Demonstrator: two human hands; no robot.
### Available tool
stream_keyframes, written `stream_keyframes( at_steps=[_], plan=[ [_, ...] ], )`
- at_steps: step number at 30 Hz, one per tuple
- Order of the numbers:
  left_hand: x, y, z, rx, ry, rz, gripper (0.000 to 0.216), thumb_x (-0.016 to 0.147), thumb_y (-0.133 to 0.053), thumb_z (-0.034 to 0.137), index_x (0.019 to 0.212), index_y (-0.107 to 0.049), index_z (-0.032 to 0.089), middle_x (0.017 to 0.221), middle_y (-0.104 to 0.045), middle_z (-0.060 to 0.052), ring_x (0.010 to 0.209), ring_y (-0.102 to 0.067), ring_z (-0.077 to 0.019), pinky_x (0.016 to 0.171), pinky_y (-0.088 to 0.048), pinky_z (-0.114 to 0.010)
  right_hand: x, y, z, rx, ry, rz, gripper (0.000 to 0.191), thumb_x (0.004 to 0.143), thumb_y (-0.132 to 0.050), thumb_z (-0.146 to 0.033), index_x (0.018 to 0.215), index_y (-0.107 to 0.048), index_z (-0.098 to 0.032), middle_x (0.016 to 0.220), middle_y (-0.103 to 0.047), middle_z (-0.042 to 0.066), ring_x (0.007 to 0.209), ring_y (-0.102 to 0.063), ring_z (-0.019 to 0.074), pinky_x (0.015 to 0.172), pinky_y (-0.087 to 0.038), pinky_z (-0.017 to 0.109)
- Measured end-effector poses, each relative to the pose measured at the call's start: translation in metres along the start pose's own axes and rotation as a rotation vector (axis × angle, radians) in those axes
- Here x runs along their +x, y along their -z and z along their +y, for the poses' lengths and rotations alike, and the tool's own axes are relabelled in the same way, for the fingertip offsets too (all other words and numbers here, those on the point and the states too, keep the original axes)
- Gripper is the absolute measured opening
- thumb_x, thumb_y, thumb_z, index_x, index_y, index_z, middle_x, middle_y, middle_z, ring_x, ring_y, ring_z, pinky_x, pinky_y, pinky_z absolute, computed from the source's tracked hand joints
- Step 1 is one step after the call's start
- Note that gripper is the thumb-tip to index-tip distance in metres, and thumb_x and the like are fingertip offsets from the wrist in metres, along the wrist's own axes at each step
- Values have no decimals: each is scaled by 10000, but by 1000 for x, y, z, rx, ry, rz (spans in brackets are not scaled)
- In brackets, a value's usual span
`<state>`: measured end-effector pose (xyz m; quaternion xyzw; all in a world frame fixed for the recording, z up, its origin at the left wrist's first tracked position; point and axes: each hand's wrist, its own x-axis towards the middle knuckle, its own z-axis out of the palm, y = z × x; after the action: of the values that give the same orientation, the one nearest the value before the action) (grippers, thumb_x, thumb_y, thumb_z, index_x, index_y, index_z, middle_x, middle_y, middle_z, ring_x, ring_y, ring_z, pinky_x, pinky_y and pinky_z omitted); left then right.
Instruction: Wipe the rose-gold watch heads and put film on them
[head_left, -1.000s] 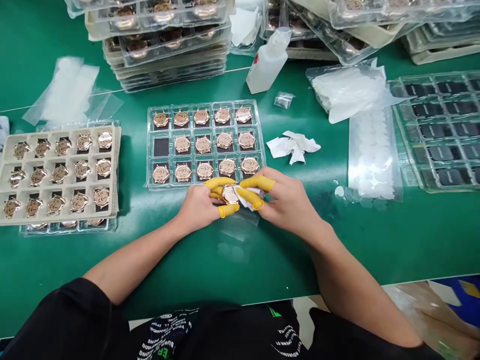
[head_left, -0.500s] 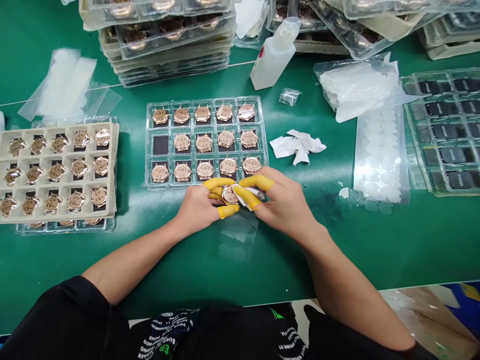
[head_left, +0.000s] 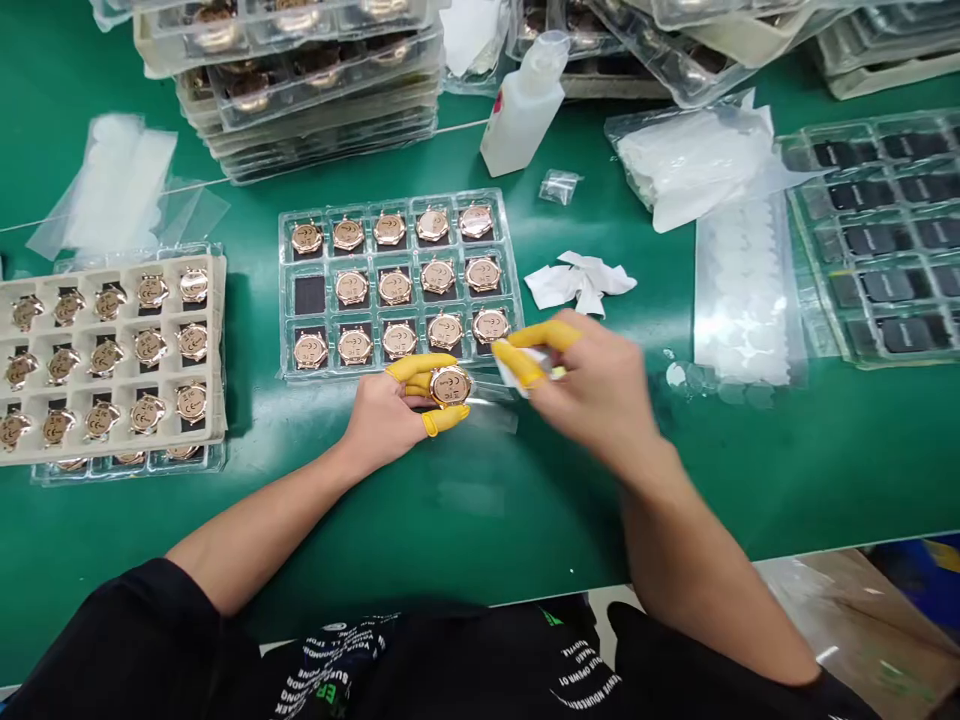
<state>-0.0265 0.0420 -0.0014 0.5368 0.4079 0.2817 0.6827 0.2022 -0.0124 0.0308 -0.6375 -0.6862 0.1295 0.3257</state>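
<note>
A rose-gold watch case (head_left: pixel 450 386) with printed marks on its back is gripped at the rim by my left hand (head_left: pixel 390 408), its fingers in yellow finger cots. My right hand (head_left: pixel 592 385), also in yellow cots and slightly blurred, pinches a white wipe (head_left: pixel 517 372) to the right of the case, apart from it. Just beyond my hands lies a clear plastic tray (head_left: pixel 288 322) of similar watch cases, backs up. One pocket at the left of its middle row holds no case, only a dark pad. Clear film (head_left: pixel 491 415) lies under my hands.
A beige tray (head_left: pixel 217 350) of watch cases sits on the left. Stacked trays (head_left: pixel 315 130) and a white bottle (head_left: pixel 523 110) stand behind. Crumpled wipes (head_left: pixel 581 282), a bag of wipes (head_left: pixel 697 160), round white stickers (head_left: pixel 742 300) and a tray of black parts (head_left: pixel 892 240) are toward the right.
My right hand has moved right with the wipe, off the watch case, leaving its back uncovered. My left hand still holds the case. The view has shifted slightly.
</note>
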Motion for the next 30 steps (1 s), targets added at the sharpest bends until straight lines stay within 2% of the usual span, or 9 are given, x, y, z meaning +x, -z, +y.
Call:
stream_keyframes(
  at_steps=[4,7,10,13,16,18,21,24,30],
  plan=[
    [-4,-1,0,97,-143,7,542,688,-942,302,1194,-793,179,962,-861,-45,890,-845,-209,900,-727,-347,-6,37,24,15,-15,-144,270,951,-724,-536,1025,-790,-286,960,-740,78,889,-641,258,747,-485,397],
    [-6,-1,-3,192,-302,29,470,717,-933,307,1154,-810,190,947,-863,-31,858,-843,-199,872,-733,-331,-6,34,21,108,-84,-118,418,927,-757,-502,1295,-718,-306,1145,-765,79,1012,-666,279,827,-514,424],
    [-7,0,-4,260,-429,28,419,750,-919,294,1142,-814,192,961,-866,-31,823,-838,-183,841,-731,-311,-4,19,10,285,-171,-237,361,925,-752,-432,1248,-703,-280,1026,-791,43,911,-695,230,761,-516,367],
    [-7,1,-1,368,-458,14,427,740,-927,289,1141,-817,197,1041,-866,-56,905,-839,-207,915,-717,-348,-2,15,4,369,-247,-252,279,910,-755,-427,1120,-708,-250,893,-775,24,797,-683,193,711,-505,336],
    [-5,2,3,399,-451,-21,440,700,-952,293,1111,-825,198,1128,-855,-84,1050,-825,-251,1011,-684,-392,-2,20,2,434,-269,-289,273,901,-764,-452,1060,-710,-237,836,-766,17,721,-665,174,670,-496,322],
    [-4,3,2,334,-423,-69,454,699,-954,297,1121,-825,193,1112,-856,-84,997,-828,-234,971,-694,-367,-3,23,3,409,-255,-304,228,911,-754,-443,1009,-728,-239,848,-775,23,731,-677,181,664,-493,324],
    [-4,2,0,244,-338,-86,492,699,-943,278,1165,-815,185,1002,-860,-52,863,-820,-187,899,-708,-328,-5,23,6,280,-138,-272,113,920,-735,-366,955,-759,-262,878,-785,27,786,-696,203,706,-493,349],
    [-4,1,-2,205,-229,-77,523,688,-935,280,1184,-806,178,978,-854,-42,881,-823,-193,920,-711,-348,-7,17,9,143,21,-236,46,928,-715,-290,949,-754,-282,856,-776,24,788,-693,220,742,-490,383],
    [-2,-1,2,102,-58,-86,583,643,-957,286,1190,-788,178,1035,-849,-57,921,-828,-211,905,-714,-341,-8,14,6,-5,246,-170,51,954,-686,-247,944,-734,-260,1229,-770,105,1075,-687,322,857,-520,512]
  ],
)
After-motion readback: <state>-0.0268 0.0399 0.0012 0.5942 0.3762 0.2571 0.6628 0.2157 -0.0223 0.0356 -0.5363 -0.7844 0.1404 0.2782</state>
